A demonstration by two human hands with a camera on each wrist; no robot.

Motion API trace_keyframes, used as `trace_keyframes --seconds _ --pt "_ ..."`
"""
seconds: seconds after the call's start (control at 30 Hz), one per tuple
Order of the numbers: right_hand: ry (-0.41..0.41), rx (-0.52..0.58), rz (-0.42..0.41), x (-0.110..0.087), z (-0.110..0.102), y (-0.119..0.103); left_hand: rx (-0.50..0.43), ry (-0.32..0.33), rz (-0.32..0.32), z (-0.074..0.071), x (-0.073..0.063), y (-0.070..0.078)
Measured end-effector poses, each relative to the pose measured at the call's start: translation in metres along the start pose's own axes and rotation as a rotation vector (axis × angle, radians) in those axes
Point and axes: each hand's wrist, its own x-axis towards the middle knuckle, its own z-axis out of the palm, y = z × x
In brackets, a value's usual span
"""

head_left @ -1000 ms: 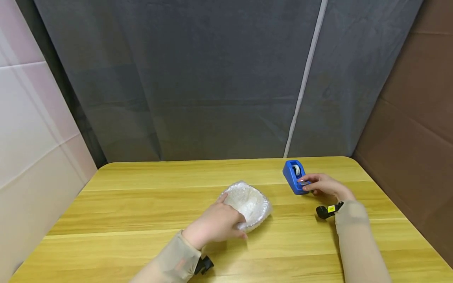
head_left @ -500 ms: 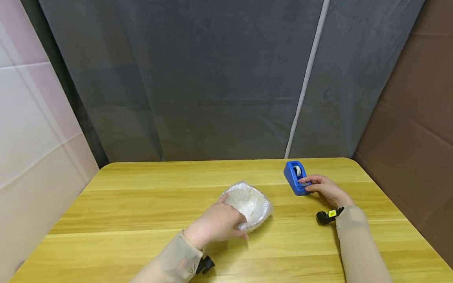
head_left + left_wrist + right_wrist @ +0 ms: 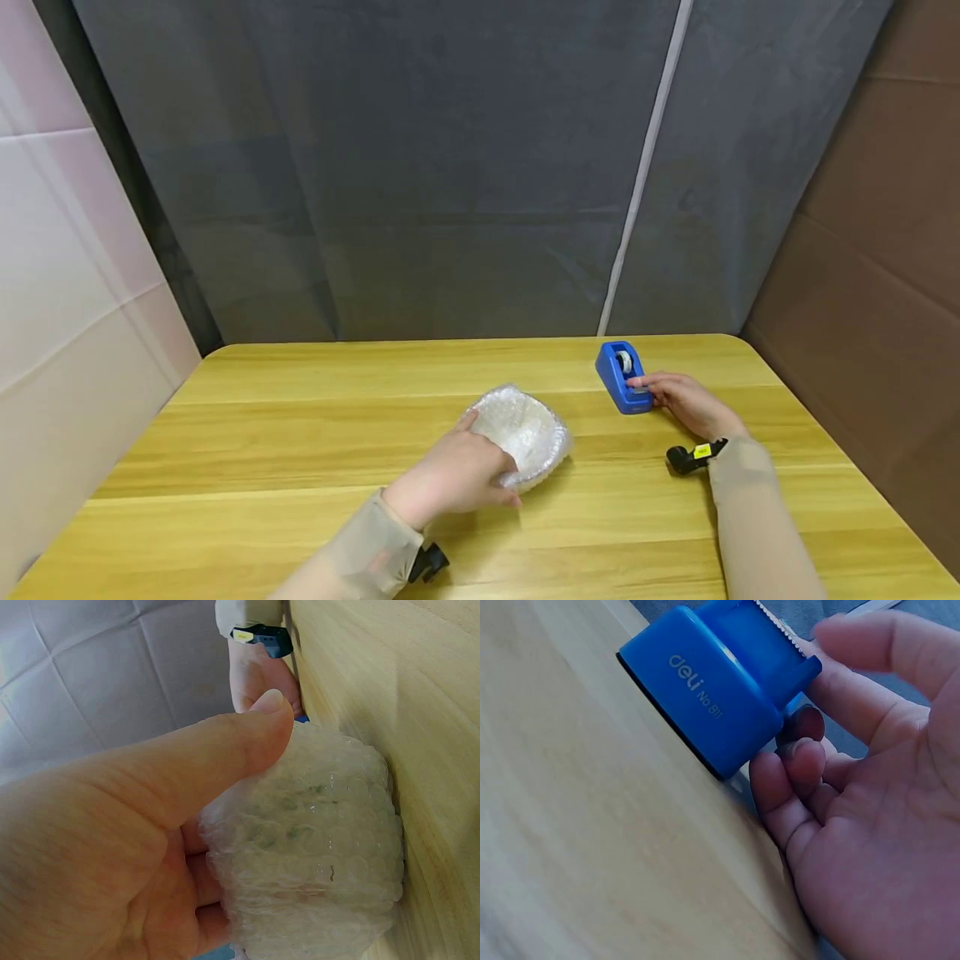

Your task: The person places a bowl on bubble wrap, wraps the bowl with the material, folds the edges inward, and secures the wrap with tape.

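1. With the head view as our clock, the bubble-wrap bundle [image 3: 528,429] sits on the desk [image 3: 300,433]. At its eight o'clock, the fingers of our left hand [image 3: 457,471] grip its edge; this grip should be gentle, because the wrap may crush easily.
2. At the bundle's two o'clock stands the tape dispenser [image 3: 611,380]. Our right hand [image 3: 693,405] is at the dispenser's four o'clock, fingers partly curled; whether they pinch tape, we cannot tell.
3. If we draw tape, we should pull low, toward four o'clock, so the dispenser does not tip.
4. The toothed cutter [image 3: 783,630] is close; we should mind our skin.
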Motion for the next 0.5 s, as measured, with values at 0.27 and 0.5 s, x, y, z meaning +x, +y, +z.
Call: trace_keyframes --seconds 0.27,0.5 --pt "-0.03 0.056 -0.03 0.0032 -0.0029 0.0001 -0.006 0.0 -0.012 -0.0011 -0.0009 0.0004" --pt "-0.054 0.097 -0.009 0.0013 -0.002 -0.0023 0.005 -0.007 -0.009 -0.0002 -0.0003 0.0004"
